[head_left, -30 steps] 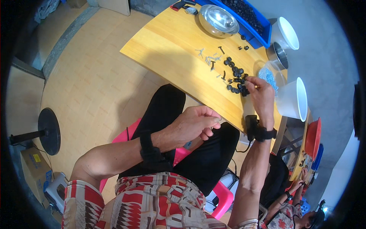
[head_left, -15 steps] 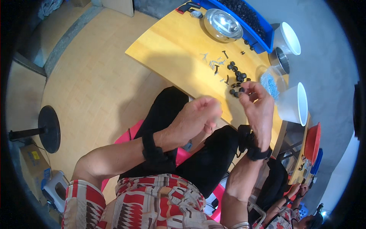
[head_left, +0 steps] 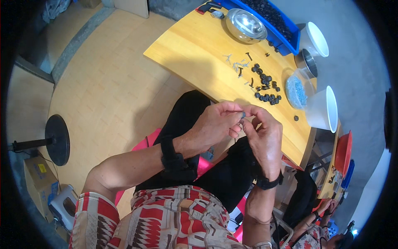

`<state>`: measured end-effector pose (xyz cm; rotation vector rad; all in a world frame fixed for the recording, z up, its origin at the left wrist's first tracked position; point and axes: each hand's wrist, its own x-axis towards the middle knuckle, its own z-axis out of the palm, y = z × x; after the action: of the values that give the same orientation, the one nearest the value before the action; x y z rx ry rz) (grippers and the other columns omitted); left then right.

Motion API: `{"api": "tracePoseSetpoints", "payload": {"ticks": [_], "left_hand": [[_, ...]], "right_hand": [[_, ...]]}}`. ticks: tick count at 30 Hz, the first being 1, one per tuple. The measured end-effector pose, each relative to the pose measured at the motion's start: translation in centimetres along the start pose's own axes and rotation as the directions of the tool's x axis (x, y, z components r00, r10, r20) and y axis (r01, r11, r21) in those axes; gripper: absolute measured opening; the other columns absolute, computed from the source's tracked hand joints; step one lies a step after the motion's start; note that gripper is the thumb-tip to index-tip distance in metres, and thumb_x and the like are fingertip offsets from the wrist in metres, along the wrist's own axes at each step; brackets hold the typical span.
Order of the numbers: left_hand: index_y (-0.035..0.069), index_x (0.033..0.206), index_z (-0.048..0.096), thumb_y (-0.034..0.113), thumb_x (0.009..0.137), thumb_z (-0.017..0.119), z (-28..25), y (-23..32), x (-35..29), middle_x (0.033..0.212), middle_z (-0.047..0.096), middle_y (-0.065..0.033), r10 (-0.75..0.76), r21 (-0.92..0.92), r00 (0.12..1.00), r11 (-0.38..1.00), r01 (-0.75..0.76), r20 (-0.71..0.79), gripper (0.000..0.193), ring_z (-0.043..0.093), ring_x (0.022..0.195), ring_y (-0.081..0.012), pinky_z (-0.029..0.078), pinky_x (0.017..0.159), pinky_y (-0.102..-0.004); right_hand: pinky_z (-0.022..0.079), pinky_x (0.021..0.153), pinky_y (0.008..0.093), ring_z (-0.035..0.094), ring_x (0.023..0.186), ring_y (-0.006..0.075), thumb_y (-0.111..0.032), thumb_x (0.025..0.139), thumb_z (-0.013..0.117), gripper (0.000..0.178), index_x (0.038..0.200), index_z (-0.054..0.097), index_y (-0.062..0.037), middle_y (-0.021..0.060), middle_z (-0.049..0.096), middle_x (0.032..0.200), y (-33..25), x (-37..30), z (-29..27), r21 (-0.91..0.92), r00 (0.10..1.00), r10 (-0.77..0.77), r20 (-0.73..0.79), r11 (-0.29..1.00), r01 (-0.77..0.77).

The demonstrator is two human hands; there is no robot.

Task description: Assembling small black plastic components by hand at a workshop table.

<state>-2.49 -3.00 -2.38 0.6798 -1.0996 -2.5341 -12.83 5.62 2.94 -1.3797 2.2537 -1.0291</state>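
Both hands have come together over the lap since a second ago, when the right hand (head_left: 262,137) was out at the table (head_left: 195,54) among the black parts (head_left: 265,85). Now the left hand (head_left: 215,124) meets it fingertip to fingertip, both pinched shut on one small dark part (head_left: 243,114) between them, its long axis too small to tell

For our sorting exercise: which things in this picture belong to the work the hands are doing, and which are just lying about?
In the work:
- left hand and right hand, fingers pinching a small dark round part
- loose small black round parts and small metal pins on the yellow wooden table

Lying about:
- shiny metal bowl
- white plastic bucket
- red plastic basin
- black round floor stand
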Motion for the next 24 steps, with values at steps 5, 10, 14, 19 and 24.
{"api": "tracePoseSetpoints", "payload": {"ticks": [5, 10, 14, 19, 24], "left_hand": [[-0.001, 0.106, 0.049, 0.015, 0.087, 0.05, -0.7, -0.1, 0.2, 0.088, 0.058, -0.0059, -0.003, 0.041, 0.999, 0.999, 0.005, -0.042, 0.025, 0.057, 0.068, -0.008, 0.05, 0.062, -0.0214], [0.001, 0.108, 0.048, 0.014, 0.088, 0.049, -0.1, 0.6, 0.0, 0.095, 0.059, -0.0092, 0.03, -0.005, 0.997, 1.0, -0.03, -0.074, 0.025, 0.059, 0.071, -0.0104, 0.051, 0.063, -0.0218], [0.002, 0.11, 0.047, 0.013, 0.088, 0.05, -0.2, 0.5, -0.1, 0.099, 0.058, -0.0098, 0.053, -0.019, 0.998, 0.998, -0.054, -0.04, 0.025, 0.059, 0.072, -0.0101, 0.051, 0.063, -0.0218], [0.002, 0.111, 0.046, 0.012, 0.088, 0.05, 0.1, 0.9, -0.3, 0.1, 0.058, -0.009, 0.043, 0.002, 0.999, 0.999, -0.043, -0.011, 0.026, 0.058, 0.072, -0.0087, 0.05, 0.064, -0.0212], [0.002, 0.113, 0.046, 0.013, 0.088, 0.05, 0.0, 0.9, -0.3, 0.102, 0.057, -0.0082, 0.03, 0.03, 0.999, 0.999, -0.031, 0.024, 0.027, 0.056, 0.07, -0.0075, 0.05, 0.063, -0.0207]], "right_hand": [[0.044, 0.053, 0.0289, 0.054, 0.054, 0.017, -0.006, 0.075, 0.06, 0.014, 0.088, 0.061, 0.0001, 0.0135, 0.061, 0.076, 1.0, 0.6, -0.4, -0.013, 0.993, 0.072, -0.093, 0.997, -0.073], [0.044, 0.058, 0.0347, 0.057, 0.065, 0.0287, -0.011, 0.076, 0.06, 0.013, 0.085, 0.064, -0.002, 0.0152, 0.059, 0.073, 4.0, 4.1, -1.6, -0.319, 0.971, -0.141, -0.196, 0.945, 0.073], [0.044, 0.06, 0.0387, 0.057, 0.069, 0.031, -0.014, 0.075, 0.061, 0.013, 0.082, 0.064, -0.0033, 0.0152, 0.058, 0.075, 3.7, 5.3, -0.6, -0.421, 0.976, -0.18, -0.121, 0.9, 0.114], [0.044, 0.062, 0.0394, 0.057, 0.071, 0.0316, -0.016, 0.075, 0.06, 0.014, 0.08, 0.063, -0.0028, 0.0155, 0.059, 0.076, 4.3, 6.5, 0.0, -0.507, 0.985, -0.161, -0.066, 0.856, 0.106], [0.045, 0.06, 0.0369, 0.058, 0.067, 0.0271, -0.016, 0.077, 0.057, 0.016, 0.082, 0.06, -0.0018, 0.015, 0.059, 0.074, 4.8, 7.1, -0.1, -0.548, 0.975, -0.208, -0.082, 0.827, 0.13]]}}
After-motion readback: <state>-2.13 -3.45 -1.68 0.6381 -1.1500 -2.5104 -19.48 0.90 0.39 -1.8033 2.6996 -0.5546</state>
